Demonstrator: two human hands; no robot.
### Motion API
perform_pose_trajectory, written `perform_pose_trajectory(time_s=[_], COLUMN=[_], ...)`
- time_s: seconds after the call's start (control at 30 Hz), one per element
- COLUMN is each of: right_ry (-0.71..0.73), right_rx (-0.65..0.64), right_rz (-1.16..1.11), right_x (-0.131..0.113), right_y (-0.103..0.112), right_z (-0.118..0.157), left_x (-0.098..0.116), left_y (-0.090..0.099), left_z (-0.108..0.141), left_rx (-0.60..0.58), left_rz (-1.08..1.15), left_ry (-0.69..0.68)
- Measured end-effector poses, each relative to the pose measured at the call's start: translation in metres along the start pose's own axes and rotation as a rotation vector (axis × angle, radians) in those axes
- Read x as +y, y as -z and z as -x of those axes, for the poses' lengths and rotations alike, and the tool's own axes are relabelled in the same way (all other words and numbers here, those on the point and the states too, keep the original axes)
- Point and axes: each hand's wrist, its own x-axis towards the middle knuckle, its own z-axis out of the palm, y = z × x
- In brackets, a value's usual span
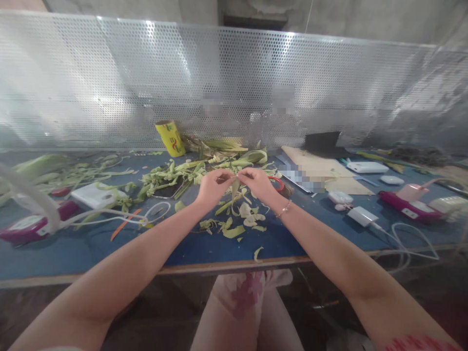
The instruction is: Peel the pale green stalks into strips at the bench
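Observation:
Over the middle of the blue table, my left hand (218,186) and my right hand (257,183) meet fingertip to fingertip, both in a pinch. Between them hangs a thin, pale green strip of husk (235,189); its upper end is hidden by my fingers. Below lie loose husk scraps (250,214) and a curled piece (258,253) close to the front edge. A heap of green stalks and leaves (171,176) spreads left of and behind my left hand. Just beyond my right wrist shows a red scissor-like handle (278,183), partly covered.
A yellow can (170,139) leans by a perforated metal screen (234,78) at the back. Cardboard sheets (314,163) lie to the right. Magenta power strips (409,208) with white cables sit at both sides. A white box (97,195) and an orange strip (124,226) are on the left.

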Motion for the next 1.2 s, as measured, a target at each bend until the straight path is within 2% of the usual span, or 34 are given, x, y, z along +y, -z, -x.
perform_pose_trajectory(time_s=[0.17,0.27,0.37,0.5,0.67,0.8,1.0,1.2], right_ry=[-0.078,-0.078,-0.023,0.046,0.073,0.060,0.186,0.262], right_rx=[-0.023,-0.002,0.027,-0.009,0.001,0.023,0.080,0.113], right_rz=[-0.213,-0.241,-0.215,-0.058,0.015,0.065,0.178,0.241], right_x=[0.004,0.005,0.004,0.001,-0.003,-0.001,0.006,0.008], right_y=[-0.003,-0.003,-0.001,0.003,0.002,-0.001,-0.002,-0.001], right_z=[-0.002,-0.002,-0.002,-0.001,0.002,0.002,0.001,-0.001], left_x=[-0.001,-0.001,-0.003,-0.005,-0.003,-0.004,-0.002,0.002], left_y=[0.003,0.004,0.002,-0.002,-0.005,-0.005,-0.004,-0.005], left_z=[-0.002,-0.004,-0.005,-0.004,-0.004,-0.004,-0.004,-0.003], left_rx=[-0.001,-0.033,-0.073,-0.136,-0.130,-0.158,-0.178,-0.153], left_rz=[-0.170,-0.197,-0.079,0.276,0.505,0.579,0.644,0.600], left_ry=[-0.095,-0.073,0.021,0.201,0.388,0.426,0.473,0.430])
